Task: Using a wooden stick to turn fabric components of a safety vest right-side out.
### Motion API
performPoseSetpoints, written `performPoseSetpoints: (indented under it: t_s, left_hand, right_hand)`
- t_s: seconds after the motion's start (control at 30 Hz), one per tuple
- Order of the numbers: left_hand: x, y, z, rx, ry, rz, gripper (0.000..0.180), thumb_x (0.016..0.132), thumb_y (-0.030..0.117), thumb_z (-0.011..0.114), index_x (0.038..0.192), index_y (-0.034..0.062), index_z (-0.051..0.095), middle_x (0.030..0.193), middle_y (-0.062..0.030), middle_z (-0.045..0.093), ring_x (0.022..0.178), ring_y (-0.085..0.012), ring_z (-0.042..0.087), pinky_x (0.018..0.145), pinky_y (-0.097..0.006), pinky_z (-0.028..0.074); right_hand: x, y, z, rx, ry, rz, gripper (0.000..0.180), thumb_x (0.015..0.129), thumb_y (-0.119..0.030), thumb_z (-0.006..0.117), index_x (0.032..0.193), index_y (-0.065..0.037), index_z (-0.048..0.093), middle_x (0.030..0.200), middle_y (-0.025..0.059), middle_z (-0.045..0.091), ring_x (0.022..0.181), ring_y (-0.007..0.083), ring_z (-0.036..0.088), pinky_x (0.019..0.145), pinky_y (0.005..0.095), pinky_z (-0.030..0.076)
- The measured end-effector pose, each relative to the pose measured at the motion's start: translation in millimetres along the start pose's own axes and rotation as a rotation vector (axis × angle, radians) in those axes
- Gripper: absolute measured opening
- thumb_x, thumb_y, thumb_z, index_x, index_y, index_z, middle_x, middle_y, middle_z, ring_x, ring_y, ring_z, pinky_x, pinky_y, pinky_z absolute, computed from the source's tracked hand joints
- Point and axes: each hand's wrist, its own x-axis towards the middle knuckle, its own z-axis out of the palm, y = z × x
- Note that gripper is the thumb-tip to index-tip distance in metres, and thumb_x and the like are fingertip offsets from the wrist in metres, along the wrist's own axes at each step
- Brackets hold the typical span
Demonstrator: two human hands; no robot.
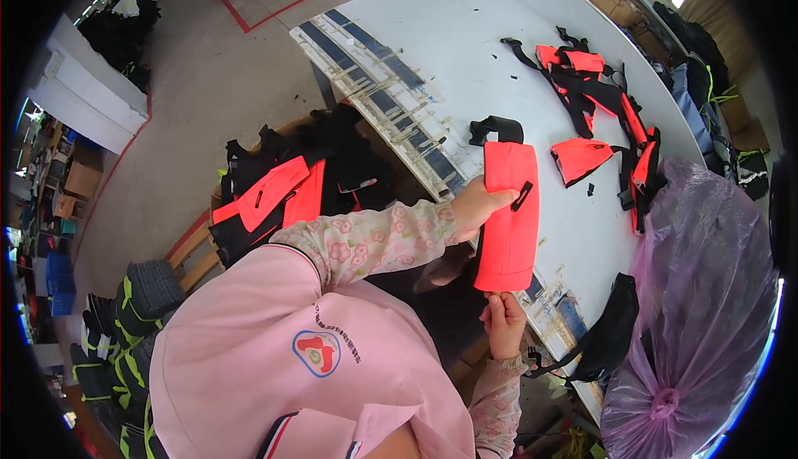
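Note:
A coral-orange waist pouch (509, 239) with a small black slot in its face is held up at the near edge of the table. My left hand (475, 208) grips its left side, thumb across the front. At the pouch's lower end, the fingers of my right hand (502, 318) are pinched on its edge. A black strap with a buckle (497, 130) runs from the upper end and lies on the tabletop.
On the white table (449, 43), more orange-and-black pouches (582, 162) lie with tangled straps. A black bag (611, 330) rests at the edge beside a large purple plastic sack (706, 284). Left of the table is a pile of orange-and-black pouches (278, 193).

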Motion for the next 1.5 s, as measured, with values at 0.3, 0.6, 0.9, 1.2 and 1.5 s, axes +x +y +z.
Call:
performPoseSetpoints:
  t_s: [0.3,0.6,0.9,1.2,1.5]
  left_hand:
    - [-44.4,186.1,-87.7,0.215,0.055,0.237,0.033,0.083,0.007,0.064,0.114,0.0009,0.053,0.109,-0.0090,0.061,0.098,-0.0202,0.061,0.089,-0.036,0.049]
    - [-200.3,233.8,-272.9,1.721,0.437,-0.620,0.107,0.063,0.051,0.077,0.142,0.0061,0.020,0.134,-0.0244,0.040,0.126,-0.0360,0.040,0.102,-0.045,0.034]
    - [-225.2,129.5,-345.5,2.060,0.605,-0.867,0.123,0.061,0.058,0.075,0.147,0.0124,-0.002,0.148,-0.0285,0.008,0.135,-0.0465,0.017,0.107,-0.054,0.026]
    - [-22.8,200.8,-185.6,1.745,0.146,-0.113,0.048,0.080,0.031,0.066,0.118,0.0033,0.055,0.116,-0.0142,0.058,0.107,-0.0276,0.055,0.093,-0.037,0.043]
    - [312.1,119.0,-36.0,1.783,-0.246,0.344,0.055,0.082,0.038,0.065,0.124,0.0075,0.049,0.126,-0.0147,0.046,0.117,-0.0280,0.043,0.099,-0.037,0.037]
  right_hand:
    - [-15.9,34.6,-131.5,-0.413,0.130,-0.207,0.015,0.092,-0.015,0.055,0.086,-0.002,0.059,0.071,-0.0022,0.051,0.063,0.0040,0.041,0.056,0.0201,0.035]
    - [-8.9,48.6,-190.1,-0.446,0.404,-0.097,0.022,0.095,-0.021,0.050,0.100,0.000,0.058,0.082,-0.0014,0.053,0.070,0.0052,0.043,0.059,0.0195,0.034]
    - [12.7,64.1,-233.1,-0.597,0.621,-0.137,0.021,0.093,-0.018,0.054,0.096,0.002,0.058,0.081,0.0058,0.059,0.072,0.0120,0.052,0.066,0.0254,0.043]
    - [53.2,38.8,-228.0,-1.158,0.855,-0.286,0.021,0.078,-0.007,0.062,0.099,-0.004,0.059,0.099,0.0128,0.058,0.096,0.0322,0.053,0.084,0.0406,0.042]
    - [222.0,-30.8,-284.9,-0.714,0.729,-0.287,0.042,0.081,-0.012,0.063,0.119,-0.001,0.050,0.118,0.0162,0.054,0.112,0.0318,0.051,0.095,0.0368,0.039]
